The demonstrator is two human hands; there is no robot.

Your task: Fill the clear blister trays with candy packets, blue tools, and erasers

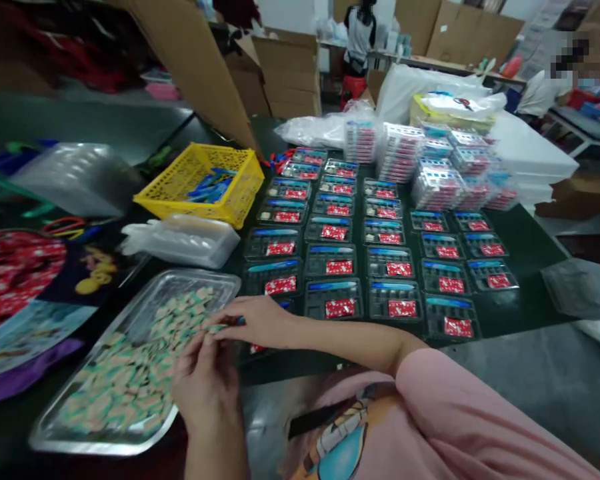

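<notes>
Over the right edge of a metal tray (125, 448), my left hand (207, 377) and my right hand (263, 321) meet at the fingertips. Small flat green-and-cream pieces (125, 390) lie heaped in that tray. My right thumb and fingers are pinched, with a small greenish piece (219, 327) showing at their tips. The fingers of my left hand are bent and closed beside them; what they hold is hidden. Just right of my hands stand rows of dark compartment trays (333, 304), each with a blue pen (333, 285) and a red patterned packet (340, 307). My right forearm partly covers the nearest one.
A yellow basket (250, 190) holds blue pens, with clear plastic trays (195, 241) in front. Red patterned packets (15, 273) lie at far left. Stacked filled packs (403, 152) stand at the back right. Cardboard (195, 67) rises behind; people (361, 37) are in the background.
</notes>
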